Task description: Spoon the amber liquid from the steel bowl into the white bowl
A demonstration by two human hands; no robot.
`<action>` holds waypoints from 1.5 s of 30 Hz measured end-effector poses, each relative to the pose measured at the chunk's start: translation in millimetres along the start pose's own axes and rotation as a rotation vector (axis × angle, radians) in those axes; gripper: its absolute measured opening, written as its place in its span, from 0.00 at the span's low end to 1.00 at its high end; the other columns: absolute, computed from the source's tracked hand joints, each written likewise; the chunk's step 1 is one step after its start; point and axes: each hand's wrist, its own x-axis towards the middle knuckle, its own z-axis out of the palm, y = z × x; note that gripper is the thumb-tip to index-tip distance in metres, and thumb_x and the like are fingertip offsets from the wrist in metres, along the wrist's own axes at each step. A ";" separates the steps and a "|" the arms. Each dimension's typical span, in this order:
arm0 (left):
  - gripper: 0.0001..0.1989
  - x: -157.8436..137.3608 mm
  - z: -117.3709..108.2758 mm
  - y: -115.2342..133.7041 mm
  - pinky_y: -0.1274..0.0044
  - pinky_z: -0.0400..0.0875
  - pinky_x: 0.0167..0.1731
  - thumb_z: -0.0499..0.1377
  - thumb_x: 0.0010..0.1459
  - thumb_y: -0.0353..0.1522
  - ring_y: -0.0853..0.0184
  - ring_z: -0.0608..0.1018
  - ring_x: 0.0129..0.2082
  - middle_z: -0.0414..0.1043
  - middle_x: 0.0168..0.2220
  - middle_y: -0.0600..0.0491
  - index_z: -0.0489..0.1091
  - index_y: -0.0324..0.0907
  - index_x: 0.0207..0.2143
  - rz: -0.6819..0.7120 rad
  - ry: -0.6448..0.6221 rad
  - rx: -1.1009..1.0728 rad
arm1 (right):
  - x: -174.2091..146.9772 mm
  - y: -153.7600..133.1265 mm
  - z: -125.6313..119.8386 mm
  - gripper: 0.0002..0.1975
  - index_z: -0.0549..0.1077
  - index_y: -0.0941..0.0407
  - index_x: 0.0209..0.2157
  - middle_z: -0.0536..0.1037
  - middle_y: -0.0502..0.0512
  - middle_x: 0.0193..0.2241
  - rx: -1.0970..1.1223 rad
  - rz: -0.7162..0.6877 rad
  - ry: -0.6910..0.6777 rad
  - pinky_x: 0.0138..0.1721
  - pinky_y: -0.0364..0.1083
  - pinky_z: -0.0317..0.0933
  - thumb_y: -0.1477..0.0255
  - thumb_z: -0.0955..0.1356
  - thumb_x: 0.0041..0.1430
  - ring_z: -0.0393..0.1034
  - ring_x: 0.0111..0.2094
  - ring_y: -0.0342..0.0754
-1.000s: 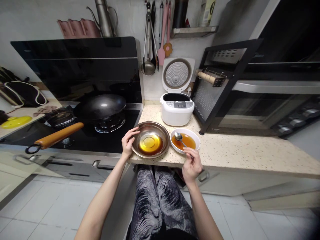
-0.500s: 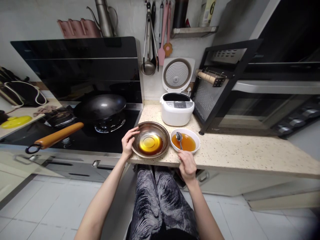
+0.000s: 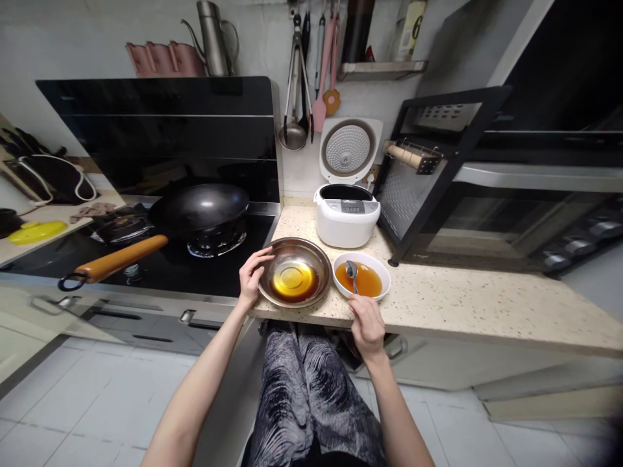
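My left hand (image 3: 252, 275) holds the left rim of a shallow stainless steel bowl (image 3: 323, 254), fingers over the edge and thumb outside. Amber liquid (image 3: 294, 280) covers the bottom of this bowl. In my right hand (image 3: 367, 322) is a metal spoon (image 3: 352, 269), pinched by its handle. The spoon's head is over the white bowl (image 3: 388, 285) just to the right, which contains orange-brown liquid (image 3: 370, 281). Whether the spoon touches that liquid, I cannot tell. Both bowls stand side by side near the counter's front edge.
Behind the bowls stands a white rice cooker (image 3: 346, 224) with its lid raised. On the left, a black wok (image 3: 202, 206) sits on the stove, its wooden handle (image 3: 121, 259) pointing toward the front. A black rack (image 3: 423, 185) and an oven (image 3: 506, 224) border the counter (image 3: 467, 298) on the right.
The camera view has shifted slightly, so everything appears a little lower and to the right. Both hands keep their holds, and the spoon stays over the white bowl.
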 end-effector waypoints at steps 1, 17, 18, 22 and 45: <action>0.16 0.0 0.0 0.0 0.55 0.71 0.61 0.56 0.63 0.35 0.50 0.79 0.58 0.80 0.56 0.44 0.83 0.43 0.44 0.001 -0.001 0.002 | 0.0 -0.1 -0.2 0.16 0.79 0.52 0.48 0.85 0.61 0.40 0.001 0.003 0.001 0.41 0.56 0.76 0.80 0.63 0.68 0.81 0.41 0.55; 0.16 2.3 1.6 -4.1 0.56 0.71 0.61 0.56 0.61 0.33 0.50 0.80 0.57 0.80 0.56 0.45 0.83 0.43 0.44 0.047 0.010 -0.037 | 2.4 -3.2 -2.7 0.16 0.78 0.53 0.49 0.84 0.61 0.40 -0.017 -0.008 -0.033 0.43 0.57 0.74 0.80 0.62 0.68 0.79 0.42 0.55; 0.16 2.4 1.8 -3.9 0.56 0.71 0.61 0.56 0.61 0.32 0.50 0.80 0.57 0.80 0.56 0.45 0.83 0.43 0.44 0.052 0.010 -0.040 | 2.3 -3.9 -2.9 0.16 0.78 0.52 0.49 0.84 0.61 0.40 -0.020 0.003 -0.036 0.43 0.58 0.74 0.80 0.62 0.69 0.79 0.42 0.55; 0.16 2.7 2.9 -3.7 0.56 0.70 0.61 0.55 0.60 0.32 0.51 0.79 0.57 0.81 0.55 0.45 0.83 0.43 0.43 0.035 0.014 -0.022 | 1.0 -4.6 -3.1 0.14 0.78 0.52 0.46 0.84 0.60 0.40 -0.019 0.014 -0.040 0.44 0.58 0.73 0.79 0.63 0.69 0.79 0.42 0.55; 0.16 3.2 2.1 -3.5 0.56 0.70 0.62 0.55 0.59 0.31 0.51 0.80 0.57 0.81 0.54 0.45 0.83 0.42 0.41 0.053 0.034 -0.031 | 17.9 -22.9 -10.4 0.08 0.77 0.54 0.40 0.82 0.54 0.35 0.070 0.234 0.253 0.44 0.50 0.73 0.74 0.65 0.72 0.79 0.39 0.49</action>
